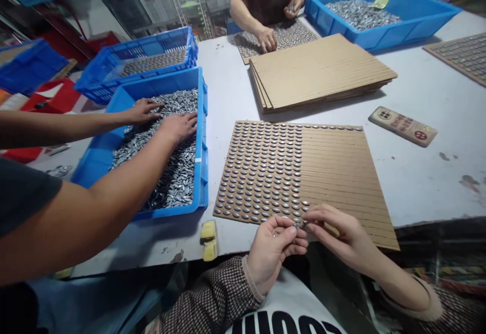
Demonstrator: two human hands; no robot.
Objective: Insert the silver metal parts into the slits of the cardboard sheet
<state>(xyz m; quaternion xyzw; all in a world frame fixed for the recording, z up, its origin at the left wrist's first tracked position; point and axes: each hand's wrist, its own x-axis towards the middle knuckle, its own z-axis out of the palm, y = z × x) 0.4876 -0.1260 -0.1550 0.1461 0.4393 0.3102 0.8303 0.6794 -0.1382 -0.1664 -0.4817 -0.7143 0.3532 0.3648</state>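
Observation:
A slotted cardboard sheet (341,182) lies in front of me, its left part lined with rows of small silver oval metal pieces (261,162). One more row runs along its far edge to the right. Over the sheet's near edge, my left hand (271,248) is closed, with a metal piece (296,225) showing at its thumb and fingertips. My right hand (341,233) meets it from the right, thumb and fingers pinched around a small metal piece at the sheet's near edge. Fingers partly hide that piece.
At left, another person's hands (176,129) reach into a blue bin (203,172) of metal pieces. Stacked cardboard sheets (322,71) lie beyond mine. Across the table, a person's hand (268,39) works over a filled sheet. A printed bar (403,126) and yellow object (208,240) lie nearby.

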